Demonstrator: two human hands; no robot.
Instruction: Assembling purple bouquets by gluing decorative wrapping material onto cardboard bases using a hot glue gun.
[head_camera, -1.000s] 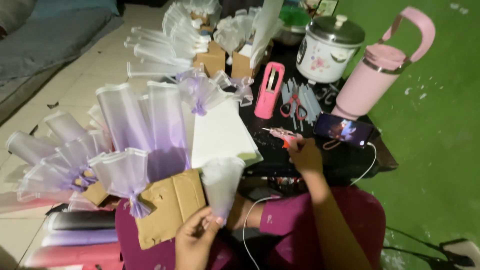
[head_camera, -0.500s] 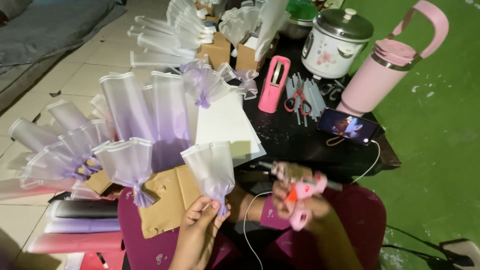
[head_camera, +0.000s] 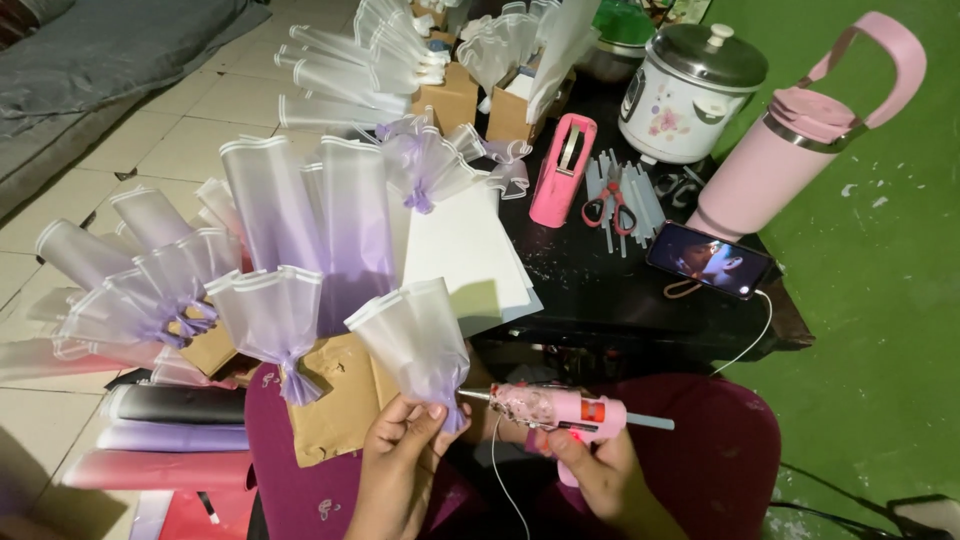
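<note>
My left hand (head_camera: 398, 455) pinches the gathered purple base of a frosted white-and-lilac paper fan (head_camera: 415, 340), held upright over my lap. My right hand (head_camera: 590, 468) grips a pink hot glue gun (head_camera: 555, 408) lying sideways. Its metal nozzle points left at the pinched base of the fan, almost touching it. A white cord hangs down from the gun between my hands.
Several finished lilac fans (head_camera: 270, 320) stand on cardboard (head_camera: 335, 395) to the left. A black low table (head_camera: 620, 290) carries white sheets (head_camera: 465, 255), a pink tape dispenser (head_camera: 562, 170), red scissors with glue sticks (head_camera: 610, 195), a phone (head_camera: 708, 260), a rice cooker (head_camera: 695, 90) and a pink tumbler (head_camera: 790, 150). Paper rolls (head_camera: 170, 435) lie at lower left.
My right hand took the glue gun from the table and brought it down to my lap. The gun has turned level, nozzle toward the fan's base. My left hand raised the fan slightly.
</note>
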